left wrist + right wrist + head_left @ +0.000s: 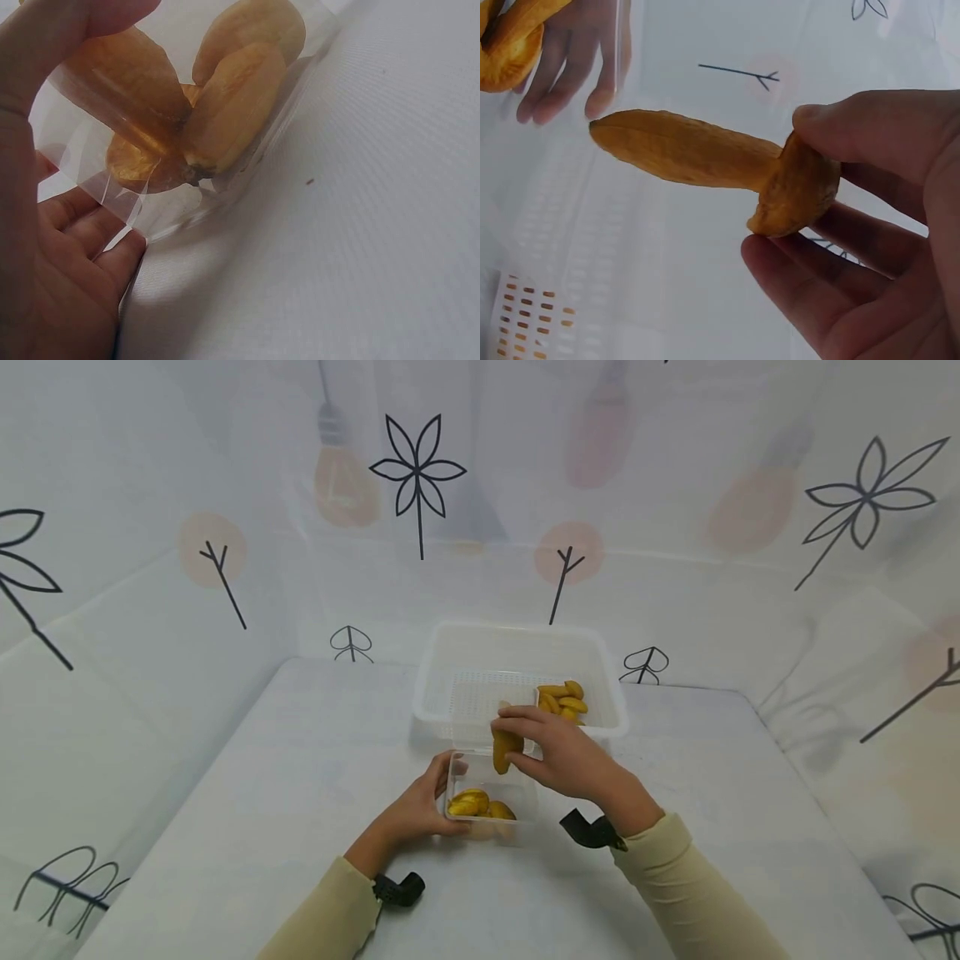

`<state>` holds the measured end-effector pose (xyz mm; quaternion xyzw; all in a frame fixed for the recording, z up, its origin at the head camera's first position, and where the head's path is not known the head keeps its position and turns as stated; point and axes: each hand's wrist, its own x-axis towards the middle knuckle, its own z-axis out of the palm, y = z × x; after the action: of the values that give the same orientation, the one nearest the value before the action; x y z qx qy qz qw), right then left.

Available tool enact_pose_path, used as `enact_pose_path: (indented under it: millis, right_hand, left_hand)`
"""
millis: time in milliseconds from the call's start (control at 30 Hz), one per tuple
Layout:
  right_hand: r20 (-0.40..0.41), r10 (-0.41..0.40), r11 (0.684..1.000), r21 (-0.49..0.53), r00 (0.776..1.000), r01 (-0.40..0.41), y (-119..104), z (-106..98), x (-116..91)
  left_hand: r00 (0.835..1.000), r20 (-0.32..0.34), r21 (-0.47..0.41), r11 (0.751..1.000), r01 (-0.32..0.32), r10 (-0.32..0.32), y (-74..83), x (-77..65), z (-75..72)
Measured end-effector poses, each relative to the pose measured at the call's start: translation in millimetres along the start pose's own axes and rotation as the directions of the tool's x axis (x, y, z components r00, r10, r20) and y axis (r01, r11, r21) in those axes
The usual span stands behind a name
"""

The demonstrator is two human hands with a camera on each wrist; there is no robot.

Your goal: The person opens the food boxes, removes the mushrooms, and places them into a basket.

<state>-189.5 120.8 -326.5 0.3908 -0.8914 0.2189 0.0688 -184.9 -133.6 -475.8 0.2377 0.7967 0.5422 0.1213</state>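
Pinching a brown mushroom (712, 157) by its cap over the far side of the clear tub (517, 787) with the right hand (558, 756); gripping the tub's left side with the left hand (416, 806). Probably light, snappable; hold gently.

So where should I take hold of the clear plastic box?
Probably best by the left wall of the clear plastic box, coming from the left, as the left hand does: that standing side offers a hold and leaves the open top free above the mushrooms.

Mushrooms (236, 109) in clear container (166, 218)
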Motion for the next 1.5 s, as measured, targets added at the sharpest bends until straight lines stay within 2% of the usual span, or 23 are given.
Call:
enact_pose_path:
  millis: [233,467,667,867,1000,1233,1300,1500]
  right_hand:
    - [-0.102,-0.017,0.999,0.041,0.995,0.021,3,-3,2]
    - [-0.203,-0.04,0.994,0.093,0.978,0.06,8,-7,7]
    - [-0.258,-0.011,0.995,0.089,0.966,0.035,9,-11,11]
    - [-0.322,0.005,0.995,0.098,0.947,0.029,11,-13,16]
    - [-0.371,0.017,0.992,0.124,0.929,0.032,13,-16,19]
    - [-0.439,0.056,0.985,0.172,0.897,0.022,19,-20,24]
    - [-0.453,0.064,0.985,0.172,0.889,0.017,21,-21,26]
    - [-0.505,0.077,0.987,0.163,0.86,0.007,30,-22,30]
  left_hand:
    - [1.0,-0.004,0.005,1.0,0.022,-0.022,0.0,0.0,-0.1]
    - [1.0,0.0,0.003,1.0,0.022,-0.022,-0.9,1.1,-0.2]
    - [1.0,-0.008,0.009,1.0,0.016,-0.016,0.4,1.3,-0.8]
    - [1.0,-0.01,0.012,1.0,0.007,-0.007,0.6,0.9,-1.1]
    - [1.0,-0.008,0.019,1.0,0.025,-0.024,0.8,0.9,-0.7]
    - [0.998,0.05,0.013,1.0,0.023,-0.024,38.8,-7.9,-8.0]
    - [0.998,0.052,0.015,1.0,0.022,-0.023,34.4,-6.4,-7.4]
    - [1.0,0.022,0.009,1.0,0.003,-0.004,5.9,-0.1,-1.2]
